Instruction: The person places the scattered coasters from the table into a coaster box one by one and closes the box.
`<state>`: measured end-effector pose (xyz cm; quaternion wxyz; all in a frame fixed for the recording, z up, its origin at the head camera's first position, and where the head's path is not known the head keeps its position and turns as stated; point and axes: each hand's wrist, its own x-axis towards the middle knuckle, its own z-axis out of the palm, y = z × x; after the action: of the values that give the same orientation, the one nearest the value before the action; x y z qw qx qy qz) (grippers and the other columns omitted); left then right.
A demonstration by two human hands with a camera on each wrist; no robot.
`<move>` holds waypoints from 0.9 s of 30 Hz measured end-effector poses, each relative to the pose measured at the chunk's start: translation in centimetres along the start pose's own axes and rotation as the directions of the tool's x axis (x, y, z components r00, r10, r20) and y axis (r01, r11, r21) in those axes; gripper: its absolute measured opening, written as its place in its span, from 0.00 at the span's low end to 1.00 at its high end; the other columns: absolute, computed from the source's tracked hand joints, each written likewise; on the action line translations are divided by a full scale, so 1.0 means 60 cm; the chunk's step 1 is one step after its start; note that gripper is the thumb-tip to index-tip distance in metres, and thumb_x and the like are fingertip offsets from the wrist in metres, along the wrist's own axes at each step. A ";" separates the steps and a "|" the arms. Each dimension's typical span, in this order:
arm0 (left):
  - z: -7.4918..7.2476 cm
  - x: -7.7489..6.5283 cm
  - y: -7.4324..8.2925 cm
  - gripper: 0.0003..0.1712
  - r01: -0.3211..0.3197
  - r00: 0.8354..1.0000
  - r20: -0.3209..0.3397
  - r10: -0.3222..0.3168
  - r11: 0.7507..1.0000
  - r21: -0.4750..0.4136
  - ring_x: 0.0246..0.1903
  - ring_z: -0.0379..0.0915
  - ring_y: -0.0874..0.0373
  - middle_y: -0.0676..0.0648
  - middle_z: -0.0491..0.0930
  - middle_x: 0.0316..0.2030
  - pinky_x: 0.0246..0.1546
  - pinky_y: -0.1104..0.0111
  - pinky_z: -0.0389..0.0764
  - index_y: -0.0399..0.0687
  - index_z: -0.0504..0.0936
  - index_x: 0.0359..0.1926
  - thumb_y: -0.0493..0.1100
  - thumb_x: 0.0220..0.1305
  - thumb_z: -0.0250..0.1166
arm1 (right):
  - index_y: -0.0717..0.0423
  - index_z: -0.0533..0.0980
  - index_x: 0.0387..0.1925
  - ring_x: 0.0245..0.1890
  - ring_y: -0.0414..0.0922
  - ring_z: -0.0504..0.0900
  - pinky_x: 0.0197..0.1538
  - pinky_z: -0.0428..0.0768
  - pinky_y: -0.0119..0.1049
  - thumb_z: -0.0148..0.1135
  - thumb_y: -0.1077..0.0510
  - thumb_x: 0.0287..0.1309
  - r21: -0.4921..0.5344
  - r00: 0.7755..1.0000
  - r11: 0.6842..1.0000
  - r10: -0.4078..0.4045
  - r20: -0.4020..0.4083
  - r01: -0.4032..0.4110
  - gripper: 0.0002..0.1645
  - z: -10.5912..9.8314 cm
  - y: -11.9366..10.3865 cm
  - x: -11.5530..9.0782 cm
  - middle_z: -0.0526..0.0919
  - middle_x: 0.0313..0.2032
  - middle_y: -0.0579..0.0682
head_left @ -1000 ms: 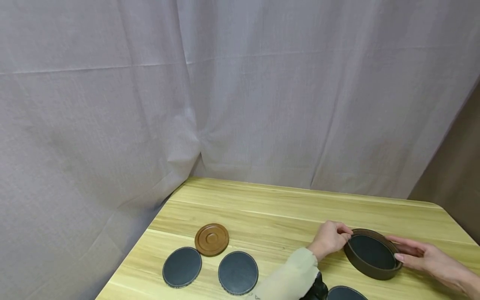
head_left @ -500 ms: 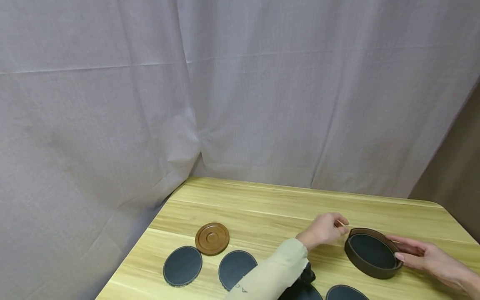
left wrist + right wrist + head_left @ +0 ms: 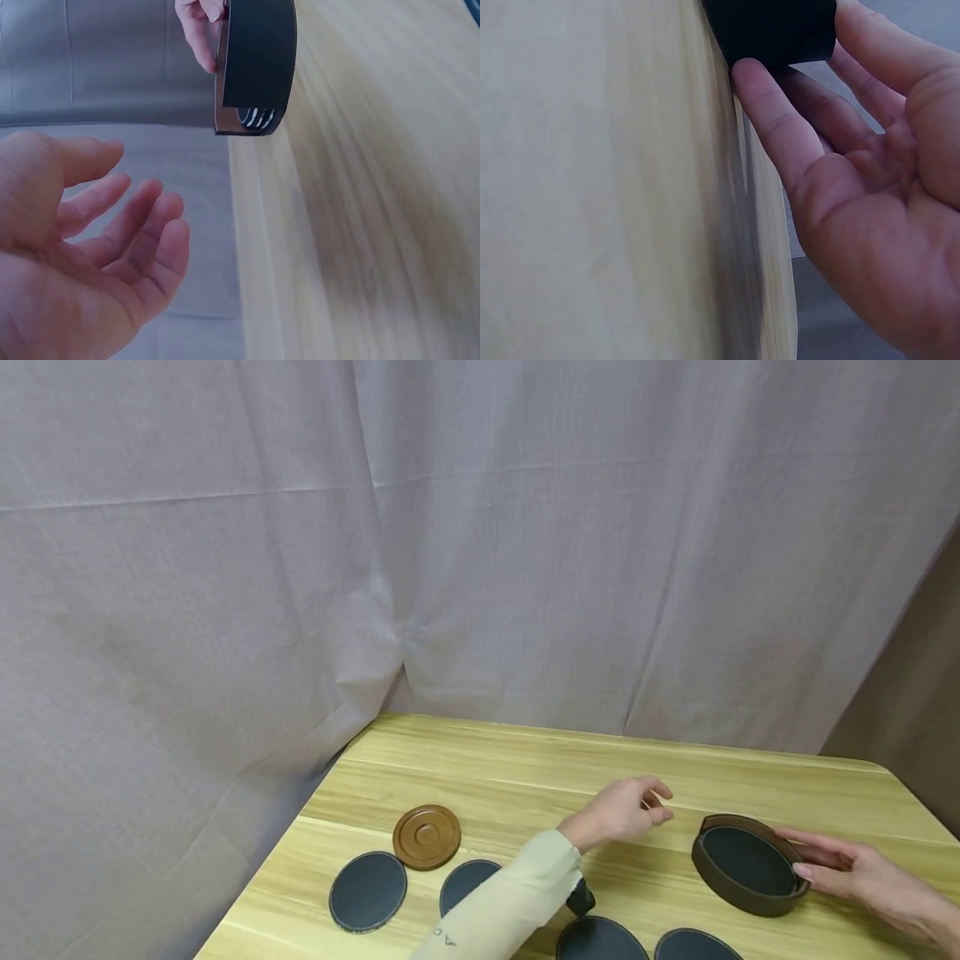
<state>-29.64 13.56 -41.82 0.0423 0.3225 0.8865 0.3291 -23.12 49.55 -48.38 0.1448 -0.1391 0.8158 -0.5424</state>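
Observation:
A round dark-brown coaster holder (image 3: pixel 750 893) with a black coaster (image 3: pixel 750 860) lying in it is at the right of the table in the head view. My right hand (image 3: pixel 862 872) grips its right side, the thumb at the rim; the right wrist view shows the fingertips (image 3: pixel 754 75) against its dark wall. My left hand (image 3: pixel 626 806) is to the left of the holder, apart from it, its fingers loosely bent around nothing. In the left wrist view, a gap in the holder's wall (image 3: pixel 262 60) shows pale curved lines inside.
On the left of the wooden table (image 3: pixel 525 760) lie a brown grooved wooden disc (image 3: pixel 427 837) and a black stitched coaster (image 3: pixel 367 892). My left sleeve (image 3: pixel 517 893) partly covers another coaster (image 3: pixel 461 881). Two more, a front coaster (image 3: pixel 600 939) and its neighbour (image 3: pixel 693 945), are cut by the lower frame edge.
My left hand has let go of the holder's left rim and moved away to the left. My right hand keeps its place on the holder. Another coaster has come into view under the left arm.

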 end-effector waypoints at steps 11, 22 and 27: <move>-0.048 -0.047 -0.020 0.17 -0.086 0.995 0.043 0.085 0.996 0.025 0.38 0.76 0.73 0.58 0.83 0.44 0.36 0.82 0.74 0.57 0.77 0.57 0.52 0.70 0.61 | 0.65 0.55 0.73 0.55 0.17 0.70 0.48 0.78 0.22 0.47 0.65 0.72 0.009 0.999 0.999 -0.037 0.003 0.037 0.31 0.001 -0.003 -0.003 0.71 0.57 0.16; -0.100 -0.092 -0.042 0.19 -0.184 0.982 0.050 0.180 0.979 0.089 0.40 0.76 0.73 0.55 0.83 0.46 0.39 0.83 0.74 0.52 0.76 0.59 0.51 0.71 0.60 | 0.63 0.55 0.73 0.54 0.15 0.69 0.48 0.79 0.23 0.48 0.64 0.73 0.015 1.000 1.000 -0.011 0.009 0.011 0.31 -0.002 -0.002 -0.003 0.70 0.56 0.14; -0.123 -0.116 -0.056 0.19 -0.222 0.975 0.051 0.218 0.969 0.105 0.41 0.76 0.73 0.53 0.82 0.46 0.40 0.83 0.74 0.51 0.76 0.58 0.50 0.71 0.60 | 0.64 0.53 0.74 0.54 0.13 0.67 0.48 0.79 0.22 0.48 0.62 0.73 0.006 1.000 1.000 0.022 0.018 -0.022 0.33 -0.005 -0.006 -0.002 0.69 0.55 0.12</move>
<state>-28.10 3.32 -39.08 0.0049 0.4269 0.8612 0.2759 -23.08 49.71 -47.96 0.1586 -0.1349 0.8142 -0.5419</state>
